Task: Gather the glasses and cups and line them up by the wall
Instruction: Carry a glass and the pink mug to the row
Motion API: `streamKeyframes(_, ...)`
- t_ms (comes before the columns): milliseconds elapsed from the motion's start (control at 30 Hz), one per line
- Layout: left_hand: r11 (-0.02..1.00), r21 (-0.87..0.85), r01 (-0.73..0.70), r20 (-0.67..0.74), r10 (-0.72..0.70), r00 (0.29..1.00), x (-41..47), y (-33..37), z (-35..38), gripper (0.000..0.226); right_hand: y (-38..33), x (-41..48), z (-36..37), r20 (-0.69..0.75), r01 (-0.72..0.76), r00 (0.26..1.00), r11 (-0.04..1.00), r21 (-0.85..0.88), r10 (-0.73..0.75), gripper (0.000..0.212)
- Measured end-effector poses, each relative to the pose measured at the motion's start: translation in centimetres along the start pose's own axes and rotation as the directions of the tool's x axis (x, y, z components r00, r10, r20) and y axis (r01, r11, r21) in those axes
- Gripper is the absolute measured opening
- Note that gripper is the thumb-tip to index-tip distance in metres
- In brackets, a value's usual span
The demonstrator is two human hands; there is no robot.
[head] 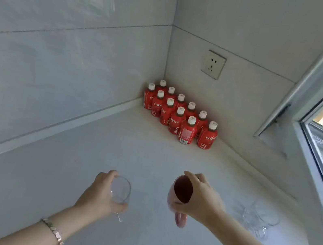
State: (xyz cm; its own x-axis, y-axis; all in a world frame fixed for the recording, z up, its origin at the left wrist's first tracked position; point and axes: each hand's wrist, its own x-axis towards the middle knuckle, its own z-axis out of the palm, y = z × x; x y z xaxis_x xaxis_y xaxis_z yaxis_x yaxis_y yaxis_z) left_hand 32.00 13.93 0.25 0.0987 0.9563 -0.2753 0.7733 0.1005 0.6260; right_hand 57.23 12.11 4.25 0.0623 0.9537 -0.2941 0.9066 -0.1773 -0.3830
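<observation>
- A bracelet is worn on the left wrist, at the lower left of the frame.
- One clear glass is gripped by the left hand, fingers curled round its wall, low and just left of centre. Its mouth is turned up toward the camera.
- Eleven red bottles are stood upright in two rows in the far corner, at the frame's centre.
- One pink cup is clasped at the rim by the right hand, just right of centre. Its mouth is faced to the camera and its handle is pointed at the bottom edge.
- One socket is set in the wall, upper right of centre.
- Clear glasses, seemingly two, are seen blurred at the lower right.
</observation>
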Motion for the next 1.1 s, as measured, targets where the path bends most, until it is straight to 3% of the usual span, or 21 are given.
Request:
streamKeyframes(233, 0.983, -0.157, 0.1, -0.196, -0.131, 0.972, -16.9, -3.2, 0.5, 0.107, -3.5, -10.9, 2.8, 0.051, 0.334, 0.943, 0.935, -0.119, -0.33, 0.091)
streamKeyframes(433, 0.939, -0.226, 0.258, -0.318, -0.321, 0.892, -30.9, -7.5, 0.7, 0.091, -8.2, -18.7, 7.0, 0.163, 0.499, 0.862, 0.86, -0.105, -0.48, 0.091)
streamKeyframes(600, 0.895, -0.264, 0.36, -0.381, -0.44, 0.813, -39.3, -10.9, -0.2, 0.091, -12.9, -24.3, 10.8, 0.261, 0.634, 0.761, 0.765, -0.109, -0.594, 0.087)
streamKeyframes(900, 0.841, -0.338, 0.421, -0.479, -0.539, 0.693, -50.3, -19.0, -4.5, 0.098, -23.4, -32.9, 18.0, 0.372, 0.783, 0.602, 0.613, -0.103, -0.707, 0.089)
streamKeyframes(1100, 0.839, -0.339, 0.425, -0.526, -0.544, 0.654, -56.9, -27.0, -9.7, 0.086, -31.9, -37.8, 23.4, 0.373, 0.794, 0.591, 0.596, -0.116, -0.715, 0.09)
